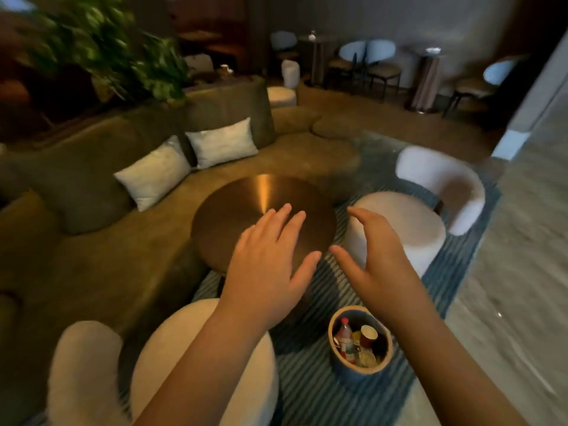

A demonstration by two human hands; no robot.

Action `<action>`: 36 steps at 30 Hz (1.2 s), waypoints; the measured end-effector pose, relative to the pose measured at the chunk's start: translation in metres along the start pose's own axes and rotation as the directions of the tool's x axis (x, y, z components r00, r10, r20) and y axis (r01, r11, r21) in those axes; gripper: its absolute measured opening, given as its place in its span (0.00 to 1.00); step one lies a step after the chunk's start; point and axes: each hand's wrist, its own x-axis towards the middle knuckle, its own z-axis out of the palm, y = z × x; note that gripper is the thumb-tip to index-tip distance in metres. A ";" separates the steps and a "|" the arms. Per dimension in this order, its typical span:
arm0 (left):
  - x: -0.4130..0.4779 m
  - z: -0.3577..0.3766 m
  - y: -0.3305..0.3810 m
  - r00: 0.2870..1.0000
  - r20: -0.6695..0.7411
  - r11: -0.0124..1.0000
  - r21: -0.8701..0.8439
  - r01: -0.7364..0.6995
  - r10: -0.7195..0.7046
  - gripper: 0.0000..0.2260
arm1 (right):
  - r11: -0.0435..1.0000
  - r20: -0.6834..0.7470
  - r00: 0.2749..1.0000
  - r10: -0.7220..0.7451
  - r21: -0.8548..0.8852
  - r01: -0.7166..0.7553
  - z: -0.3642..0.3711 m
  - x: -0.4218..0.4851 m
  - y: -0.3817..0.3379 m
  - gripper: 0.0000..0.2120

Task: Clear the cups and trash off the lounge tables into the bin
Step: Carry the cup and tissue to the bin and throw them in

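Observation:
A round brown lounge table point(246, 204) stands in the middle with a bare, shiny top. My left hand point(270, 265) hovers over its near edge, fingers straight and spread, holding nothing. My right hand point(375, 256) is raised beside it to the right, fingers relaxed and slightly bent, holding nothing. On the striped rug below my right forearm stands a small round bin point(344, 367). Inside it lie a plastic bottle point(344, 336) with a red cap, a red paper cup point(368, 333) and other trash.
A curved olive sofa point(92, 241) with two pale cushions point(190, 161) wraps the table's left and far side. White fuzzy chairs stand at the right point(430, 210) and near left point(172, 348). More chairs and tall side tables point(427, 81) line the far wall. Marble floor lies right.

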 end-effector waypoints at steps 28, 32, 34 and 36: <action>-0.647 -0.464 -0.351 0.441 -0.479 0.337 0.291 0.895 -0.759 0.30 | 0.594 0.232 0.603 -0.763 0.619 0.514 0.341 -0.258 -0.736 0.27; -0.672 -0.477 -0.403 0.443 -0.457 0.352 0.274 0.895 -0.771 0.29 | 0.598 0.247 0.587 -0.771 0.599 0.533 0.381 -0.263 -0.784 0.27; -0.678 -0.475 -0.434 0.441 -0.439 0.365 0.251 0.897 -0.782 0.29 | 0.606 0.268 0.580 -0.769 0.593 0.530 0.404 -0.258 -0.800 0.27; -0.681 -0.472 -0.467 0.439 -0.412 0.378 0.223 0.898 -0.798 0.29 | 0.621 0.290 0.580 -0.761 0.582 0.525 0.431 -0.251 -0.814 0.27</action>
